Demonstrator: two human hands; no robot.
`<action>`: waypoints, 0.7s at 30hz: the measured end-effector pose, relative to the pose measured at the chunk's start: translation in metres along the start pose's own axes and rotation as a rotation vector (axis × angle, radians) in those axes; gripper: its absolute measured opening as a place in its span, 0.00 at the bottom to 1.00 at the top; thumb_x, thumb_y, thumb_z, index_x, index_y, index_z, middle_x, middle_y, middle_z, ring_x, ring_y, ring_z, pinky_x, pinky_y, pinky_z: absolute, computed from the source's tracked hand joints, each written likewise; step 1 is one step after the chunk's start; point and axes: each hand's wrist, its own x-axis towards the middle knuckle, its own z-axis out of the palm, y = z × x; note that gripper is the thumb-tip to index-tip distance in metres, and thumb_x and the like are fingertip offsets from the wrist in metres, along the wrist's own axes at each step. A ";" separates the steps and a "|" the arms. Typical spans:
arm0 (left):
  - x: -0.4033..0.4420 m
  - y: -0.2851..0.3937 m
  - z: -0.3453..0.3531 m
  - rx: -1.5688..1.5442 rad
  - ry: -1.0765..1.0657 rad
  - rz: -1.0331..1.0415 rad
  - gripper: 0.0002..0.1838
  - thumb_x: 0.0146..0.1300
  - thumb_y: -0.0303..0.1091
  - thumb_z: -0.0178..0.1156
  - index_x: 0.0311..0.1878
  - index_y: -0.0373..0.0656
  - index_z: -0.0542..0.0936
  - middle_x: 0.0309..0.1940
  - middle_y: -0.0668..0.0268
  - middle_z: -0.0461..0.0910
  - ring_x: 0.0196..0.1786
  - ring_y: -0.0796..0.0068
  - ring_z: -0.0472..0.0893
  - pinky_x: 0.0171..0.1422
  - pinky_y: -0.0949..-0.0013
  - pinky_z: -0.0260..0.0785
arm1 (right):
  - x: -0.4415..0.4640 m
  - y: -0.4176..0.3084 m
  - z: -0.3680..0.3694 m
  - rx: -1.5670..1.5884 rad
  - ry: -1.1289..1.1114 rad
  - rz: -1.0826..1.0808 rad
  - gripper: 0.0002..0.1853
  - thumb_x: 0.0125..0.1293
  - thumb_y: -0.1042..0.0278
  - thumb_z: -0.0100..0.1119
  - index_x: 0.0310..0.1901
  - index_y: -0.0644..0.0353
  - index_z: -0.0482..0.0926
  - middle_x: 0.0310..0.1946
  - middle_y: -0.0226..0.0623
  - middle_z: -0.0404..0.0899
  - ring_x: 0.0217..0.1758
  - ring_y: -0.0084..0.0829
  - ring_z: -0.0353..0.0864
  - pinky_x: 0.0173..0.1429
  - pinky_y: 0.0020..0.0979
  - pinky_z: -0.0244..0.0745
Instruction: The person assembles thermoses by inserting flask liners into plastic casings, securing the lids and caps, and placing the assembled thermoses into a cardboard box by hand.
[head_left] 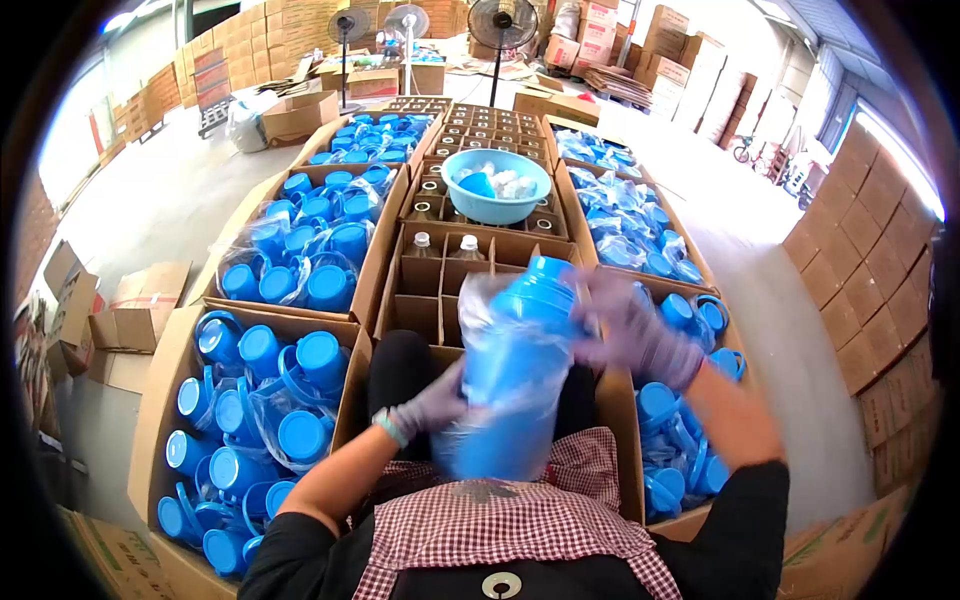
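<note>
A large blue flask [515,385] in a clear plastic bag stands tilted above my lap. My left hand [430,402], in a thin purple glove, is closed around its lower left side. Gloved the same way, my right hand [635,325] is at the flask's blue cap [540,290], blurred by motion, and its fingertips are hard to make out. Behind the flask is a divided carton [410,280] with two clear bottles [468,247] at its back. A light blue basin [497,208] holding white pieces and a blue cup rests on the dividers farther back.
Open cartons of blue cups or lids flank me, at the left [165,400] and at the right [632,440]. More such cartons continue behind them. Standing fans [503,25] are at the back. Stacked boxes [865,250] line the right wall, and flattened cardboard [140,310] lies at the left.
</note>
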 end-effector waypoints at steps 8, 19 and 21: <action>-0.090 0.046 -0.032 0.079 -0.488 -0.718 0.41 0.72 0.43 0.68 0.81 0.40 0.61 0.61 0.56 0.81 0.61 0.74 0.80 0.68 0.68 0.74 | -0.071 -0.077 0.123 0.125 -0.176 0.032 0.22 0.53 0.63 0.74 0.52 0.52 0.85 0.46 0.38 0.82 0.52 0.47 0.83 0.55 0.46 0.79; 0.129 -0.018 -0.098 -0.353 0.196 -0.011 0.46 0.73 0.65 0.56 0.80 0.37 0.62 0.75 0.55 0.70 0.76 0.64 0.70 0.81 0.57 0.61 | -0.029 0.002 0.101 0.995 -0.092 -0.028 0.12 0.66 0.83 0.60 0.48 0.66 0.87 0.43 0.44 0.89 0.46 0.40 0.89 0.51 0.38 0.82; 0.123 -0.006 -0.093 -0.541 0.131 -0.032 0.52 0.70 0.71 0.55 0.82 0.37 0.59 0.77 0.52 0.68 0.78 0.62 0.68 0.83 0.56 0.59 | -0.031 0.034 0.101 0.851 0.073 0.366 0.16 0.68 0.73 0.67 0.57 0.62 0.87 0.56 0.43 0.87 0.60 0.44 0.87 0.63 0.34 0.81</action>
